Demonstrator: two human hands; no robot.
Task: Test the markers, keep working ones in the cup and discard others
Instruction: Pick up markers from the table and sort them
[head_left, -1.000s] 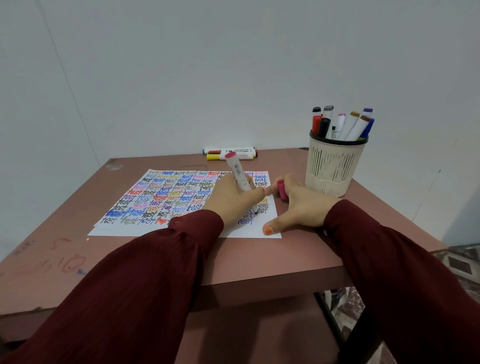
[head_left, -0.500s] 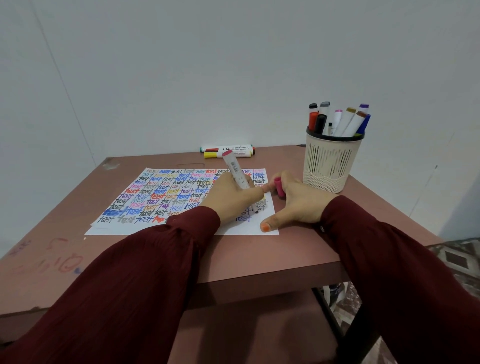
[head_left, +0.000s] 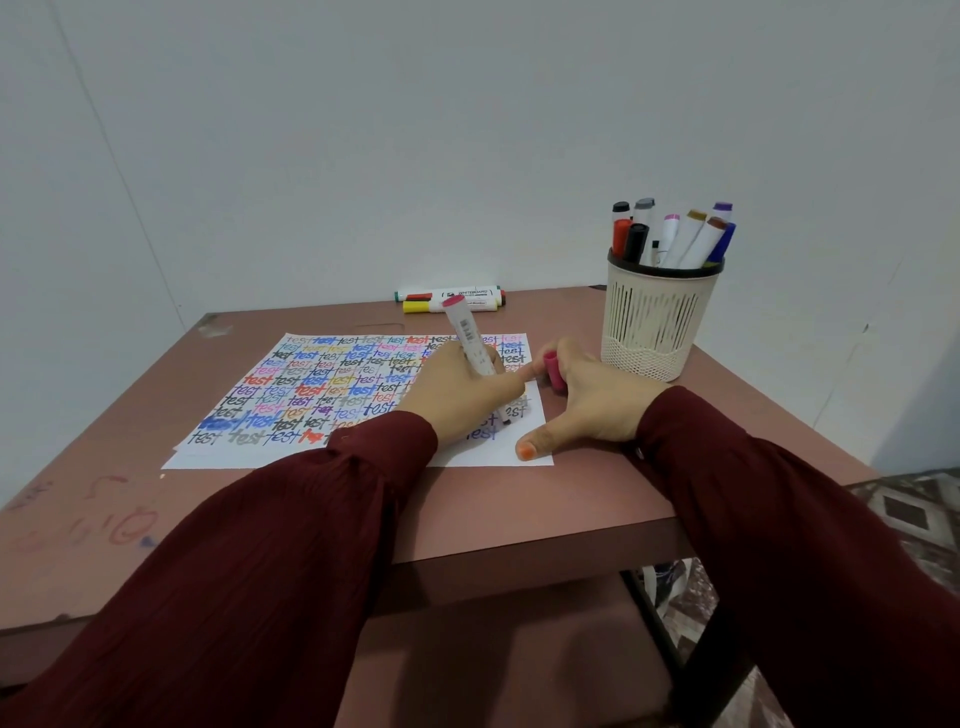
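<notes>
While the left hand (head_left: 457, 397) grips the tilted marker (head_left: 469, 340) left of the cup (head_left: 655, 317), the nearer right hand (head_left: 595, 408) pinches its cap (head_left: 554, 370).

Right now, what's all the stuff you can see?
table: one, reddish brown, under everything
paper: one, white with colourful "test" words, mid table
marker: one, white with pink end, in left hand, tip at paper
cap: one, pink, in right hand
cup: one, cream with black rim, table's right rear
cup markers: about nine, mixed colours, standing in cup
loose markers: about three, green, red, yellow ends, table's back edge
wall: white, behind
sleeves: two, dark red
left hand: grips marker
right hand: holds cap, thumb on paper
</notes>
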